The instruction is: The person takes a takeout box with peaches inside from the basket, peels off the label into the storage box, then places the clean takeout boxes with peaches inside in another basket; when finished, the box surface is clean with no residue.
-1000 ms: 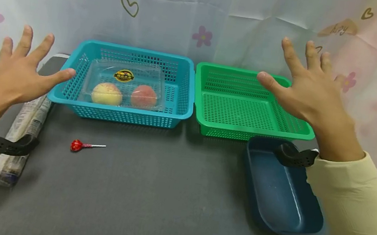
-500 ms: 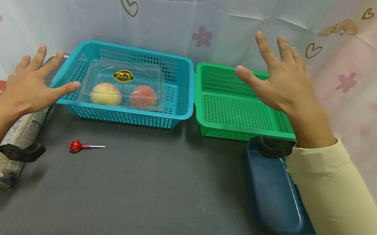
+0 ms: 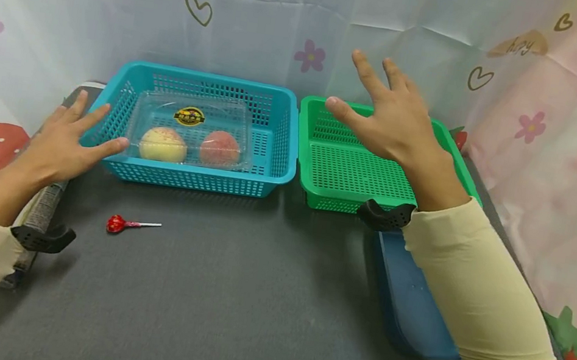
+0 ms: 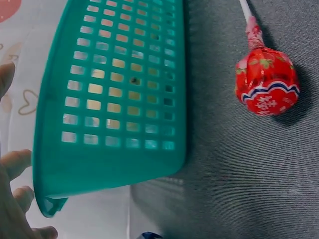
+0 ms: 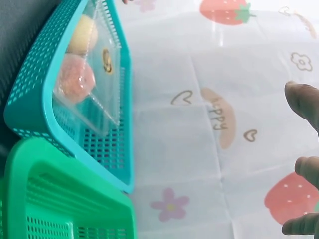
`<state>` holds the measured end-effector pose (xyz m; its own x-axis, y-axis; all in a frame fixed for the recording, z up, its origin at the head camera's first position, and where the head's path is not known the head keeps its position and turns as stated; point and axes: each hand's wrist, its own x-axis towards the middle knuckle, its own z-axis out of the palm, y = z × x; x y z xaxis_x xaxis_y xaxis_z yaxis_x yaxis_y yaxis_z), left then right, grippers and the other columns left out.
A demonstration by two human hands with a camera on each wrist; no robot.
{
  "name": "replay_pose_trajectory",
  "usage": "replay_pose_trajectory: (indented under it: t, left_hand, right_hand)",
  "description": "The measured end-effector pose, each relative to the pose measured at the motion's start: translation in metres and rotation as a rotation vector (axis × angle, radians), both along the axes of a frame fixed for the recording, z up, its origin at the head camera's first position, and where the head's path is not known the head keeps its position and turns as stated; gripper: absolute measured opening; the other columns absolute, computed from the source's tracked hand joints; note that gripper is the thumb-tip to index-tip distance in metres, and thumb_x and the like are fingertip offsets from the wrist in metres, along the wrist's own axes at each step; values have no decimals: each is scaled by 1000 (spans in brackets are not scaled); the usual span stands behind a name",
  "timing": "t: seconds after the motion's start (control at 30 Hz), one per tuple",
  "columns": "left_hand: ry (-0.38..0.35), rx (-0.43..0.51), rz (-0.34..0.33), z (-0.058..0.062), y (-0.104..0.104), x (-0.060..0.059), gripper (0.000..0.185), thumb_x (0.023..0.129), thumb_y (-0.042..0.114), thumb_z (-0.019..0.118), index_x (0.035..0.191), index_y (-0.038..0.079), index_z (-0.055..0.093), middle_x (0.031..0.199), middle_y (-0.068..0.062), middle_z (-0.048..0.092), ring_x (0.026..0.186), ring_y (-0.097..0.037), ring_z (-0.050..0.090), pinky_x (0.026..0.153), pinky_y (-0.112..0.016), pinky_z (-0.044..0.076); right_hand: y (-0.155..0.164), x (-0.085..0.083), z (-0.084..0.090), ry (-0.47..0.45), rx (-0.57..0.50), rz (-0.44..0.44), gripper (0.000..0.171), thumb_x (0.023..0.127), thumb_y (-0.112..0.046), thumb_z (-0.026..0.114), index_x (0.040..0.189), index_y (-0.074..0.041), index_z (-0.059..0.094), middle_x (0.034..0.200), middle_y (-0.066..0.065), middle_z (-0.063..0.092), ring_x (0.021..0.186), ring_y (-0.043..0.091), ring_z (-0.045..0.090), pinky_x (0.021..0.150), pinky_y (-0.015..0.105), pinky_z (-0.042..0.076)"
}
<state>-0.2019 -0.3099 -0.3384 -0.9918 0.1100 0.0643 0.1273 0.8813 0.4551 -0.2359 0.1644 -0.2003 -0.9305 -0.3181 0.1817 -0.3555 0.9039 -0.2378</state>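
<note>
- Head view: the left hand (image 3: 63, 142) is spread flat, fingers straight and apart, holding nothing, at the front left corner of the blue basket (image 3: 277, 141); its fingertips lie just beside or against the basket's wall, and I cannot tell which.
- The right hand (image 3: 390, 123) hovers open, fingers spread, holding nothing, to the right of the blue basket and above the green basket (image 3: 330, 195).
- The green basket stands side by side with the blue basket, on its right, rims touching or nearly so.
- Inside the blue basket lies a clear plastic box (image 3: 190, 129) with a round dark label; it holds a pale yellow peach (image 3: 163, 144) on the left and a pinker peach (image 3: 220, 148) on the right.
- A red-wrapped lollipop (image 3: 117, 223) lies on the grey tabletop (image 3: 228, 294), in front of the blue basket, near its left end.
- A dark blue tray (image 3: 409, 307) sits well to the right of the blue basket, in front of the green one, partly hidden by the right sleeve.
- A rolled wrapped bundle (image 3: 40, 213) lies left of the blue basket, under the left forearm.
- Behind the blue basket hangs a cloth backdrop (image 3: 289, 14) printed with flowers, hearts and strawberries.
</note>
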Motion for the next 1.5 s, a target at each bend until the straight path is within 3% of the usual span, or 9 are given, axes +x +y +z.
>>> replay_pose_trajectory:
  t: [0.43,0.83,0.97,1.1,1.23,1.5]
  left_hand:
    - [-42,-19,5,-14,-7,-4,83,95,58,43,153,4,17,157,-16,-16,137,-49,-16,93,-79,1]
    - [-1,-100,38,-24,-3,-5,89,94,62,41,150,-4,21,157,-24,-3,138,-53,-5,96,-76,9]
    - [2,-86,45,-24,-3,-5,88,94,61,41,149,-5,21,157,-23,-3,137,-53,-5,96,-76,9]
    - [1,-74,55,-23,-2,-5,88,94,61,42,149,-5,21,157,-23,-3,137,-53,-4,97,-76,10]
    - [-3,-66,64,-22,-2,-4,88,94,60,43,149,-5,21,157,-22,-3,138,-52,-3,96,-77,11]
    - [-12,-66,74,-22,-1,-5,89,94,61,42,150,-3,20,158,-20,-6,138,-53,-1,96,-77,11]
  right_hand:
    - [-35,-17,-10,-50,-52,32,77,89,-73,37,152,-46,3,160,8,1,143,37,3,107,64,11]
    - [-59,-33,-23,-126,-231,84,79,88,-68,46,152,-47,4,159,7,9,144,27,9,109,57,17]
    - [-67,-42,-30,-162,-289,122,81,88,-65,50,152,-45,6,159,-2,14,143,20,12,111,51,18]
    - [-77,-52,-38,-246,-375,153,81,87,-64,54,151,-48,7,157,-17,11,143,11,8,112,48,16]
    - [-87,-60,-46,-330,-451,173,82,87,-61,58,152,-47,9,155,-21,9,142,7,9,112,47,18]
    - [-106,-73,-65,-472,-579,169,84,88,-55,62,153,-42,11,156,-21,8,142,18,18,106,45,31]
